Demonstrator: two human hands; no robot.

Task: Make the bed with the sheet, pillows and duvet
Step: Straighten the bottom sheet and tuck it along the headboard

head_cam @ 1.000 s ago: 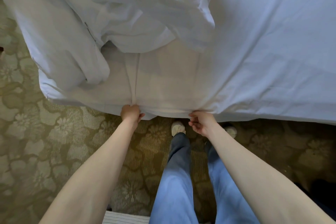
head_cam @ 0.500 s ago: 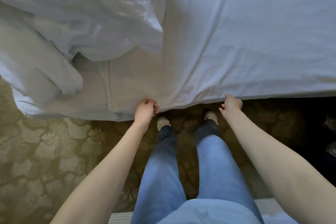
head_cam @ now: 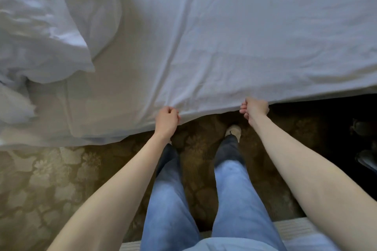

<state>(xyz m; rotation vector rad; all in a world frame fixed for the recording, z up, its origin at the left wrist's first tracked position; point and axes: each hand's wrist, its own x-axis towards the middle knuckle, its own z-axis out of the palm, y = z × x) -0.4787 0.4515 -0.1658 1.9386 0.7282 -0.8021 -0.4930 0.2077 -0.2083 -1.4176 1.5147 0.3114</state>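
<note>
A white sheet point(head_cam: 234, 47) lies spread over the bed, its near edge hanging toward me. My left hand point(head_cam: 166, 121) grips that edge with curled fingers. My right hand point(head_cam: 255, 108) pinches the same edge a little further right. A crumpled white duvet point(head_cam: 40, 26) is bunched at the left side of the bed, partly drooping over the bed's edge. No pillow shows.
Patterned olive carpet point(head_cam: 51, 179) covers the floor at my feet. My legs in blue jeans point(head_cam: 169, 199) stand close to the bed. Dark shoes point(head_cam: 365, 144) lie on the floor at the far right. A striped white surface point(head_cam: 293, 226) sits right behind me.
I have stepped to the right along the bed, both hands sliding rightward along the sheet's edge. The duvet now lies further left in view.
</note>
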